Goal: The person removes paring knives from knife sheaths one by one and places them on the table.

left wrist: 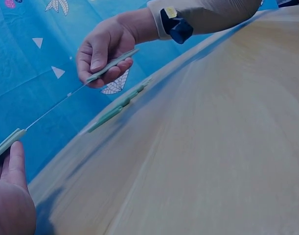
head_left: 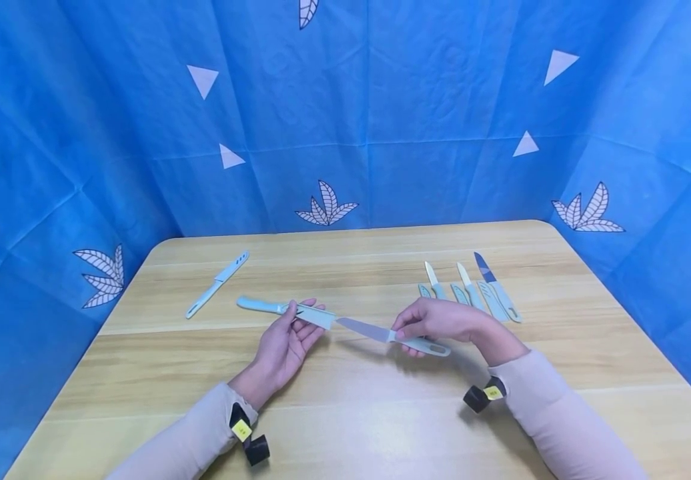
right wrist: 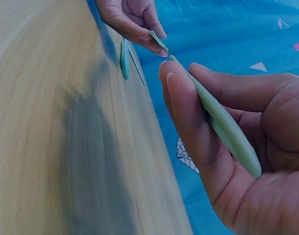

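Note:
My left hand holds a pale green knife sheath between thumb and fingers above the table. In my right hand is a kitchen knife, gripped by its pale green handle. Its blade points left, the tip right at the sheath's end; whether it is inside cannot be made out. The left wrist view shows blade and sheath roughly in line. Just beyond my left fingers lies a light blue knife handle on the table; the hand hides what continues from it.
A light blue knife in its sheath lies at the table's far left. On the right, beyond my right hand, several bare knives lie beside loose sheaths. Blue patterned cloth hangs behind the wooden table.

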{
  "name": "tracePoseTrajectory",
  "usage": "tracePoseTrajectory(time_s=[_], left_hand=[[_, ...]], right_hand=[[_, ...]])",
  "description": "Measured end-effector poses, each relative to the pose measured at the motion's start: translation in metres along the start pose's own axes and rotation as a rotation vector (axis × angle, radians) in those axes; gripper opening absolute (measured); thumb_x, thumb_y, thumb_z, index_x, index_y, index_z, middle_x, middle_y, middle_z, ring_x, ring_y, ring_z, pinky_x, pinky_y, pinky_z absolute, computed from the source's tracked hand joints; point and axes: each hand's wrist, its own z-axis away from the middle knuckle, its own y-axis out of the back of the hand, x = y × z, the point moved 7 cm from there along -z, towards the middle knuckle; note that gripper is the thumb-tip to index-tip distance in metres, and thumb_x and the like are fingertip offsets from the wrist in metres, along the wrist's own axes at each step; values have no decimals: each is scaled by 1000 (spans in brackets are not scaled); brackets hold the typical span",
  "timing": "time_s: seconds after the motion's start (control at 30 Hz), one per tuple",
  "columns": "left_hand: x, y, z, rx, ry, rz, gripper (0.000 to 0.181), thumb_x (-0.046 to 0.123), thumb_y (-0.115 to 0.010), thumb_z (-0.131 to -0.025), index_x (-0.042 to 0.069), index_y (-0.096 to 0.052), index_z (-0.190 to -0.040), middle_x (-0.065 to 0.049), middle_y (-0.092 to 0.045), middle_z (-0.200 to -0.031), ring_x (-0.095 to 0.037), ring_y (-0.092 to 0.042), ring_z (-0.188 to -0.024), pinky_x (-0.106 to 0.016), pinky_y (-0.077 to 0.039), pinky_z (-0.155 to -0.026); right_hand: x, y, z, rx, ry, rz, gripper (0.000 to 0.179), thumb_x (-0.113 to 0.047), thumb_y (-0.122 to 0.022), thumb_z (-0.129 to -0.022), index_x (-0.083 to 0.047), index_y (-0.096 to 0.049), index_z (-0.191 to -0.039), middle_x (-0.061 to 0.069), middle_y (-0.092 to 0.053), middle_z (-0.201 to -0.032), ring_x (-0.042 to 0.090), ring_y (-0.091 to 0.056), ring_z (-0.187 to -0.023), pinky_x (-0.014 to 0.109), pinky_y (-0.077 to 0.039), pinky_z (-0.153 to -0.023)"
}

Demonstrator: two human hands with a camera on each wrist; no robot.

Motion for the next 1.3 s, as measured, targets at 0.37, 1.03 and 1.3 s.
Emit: tracePoseTrajectory(time_s=[0.37,1.03,1.3], left_hand=[[5,2,1,11,-2,-34,48,34,-36,-107,2,-40,-141,-24,-39,-147,-29,-58,-120,-36,-46,-104],[14,-10,-5,-27,14,-160,49,36,-35,-107,-1,-44,-138,-24,-51,-135,-29,-64,-111,-35,-50,-99],[17,-19,-8,-71,23,-172,56,40,-34,-106,-4,-43,-140,-28,-46,-140,-30,-63,-113,-38,-50,-99]], right_hand=[[-3,5,7,29,6,62,22,-10,-58,-98,7,-67,-108,25,-67,-86,22,-64,-71,26,-54,-61],[-10,24,16,150,9,41,26,-12,-61,-96,10,-63,-112,27,-68,-96,35,-66,-84,36,-58,-69],[-11,30,16,203,17,8,22,-10,-60,-97,7,-65,-109,27,-68,-98,40,-66,-89,39,-59,-72]])
